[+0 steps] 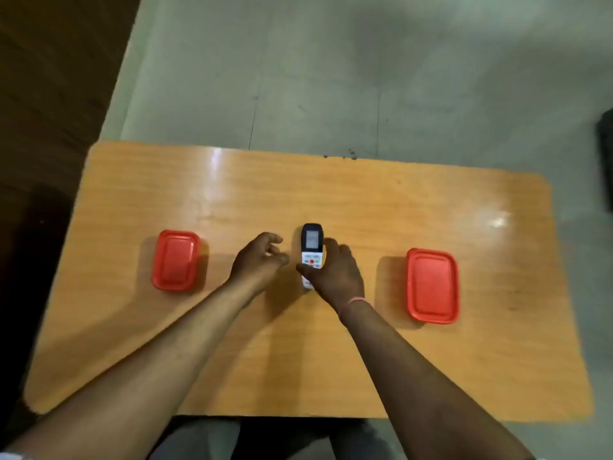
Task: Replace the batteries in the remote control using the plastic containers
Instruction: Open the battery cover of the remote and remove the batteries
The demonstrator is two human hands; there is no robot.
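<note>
A white remote control (311, 247) with a black top and a small screen lies face up in the middle of the wooden table (331, 360). My right hand (335, 273) wraps around its lower part, thumb over the buttons. My left hand (258, 260) hovers just left of the remote, fingers loosely curled, holding nothing. A red-lidded plastic container (176, 259) stands at the left, lid on. A larger red-lidded container (433, 285) stands at the right, also shut. No batteries are visible.
The table's far edge borders a grey tiled floor (365, 78). A dark wall or panel (49, 94) runs along the left side. A dark object (605, 161) shows at the right frame edge. My knees show below the near edge.
</note>
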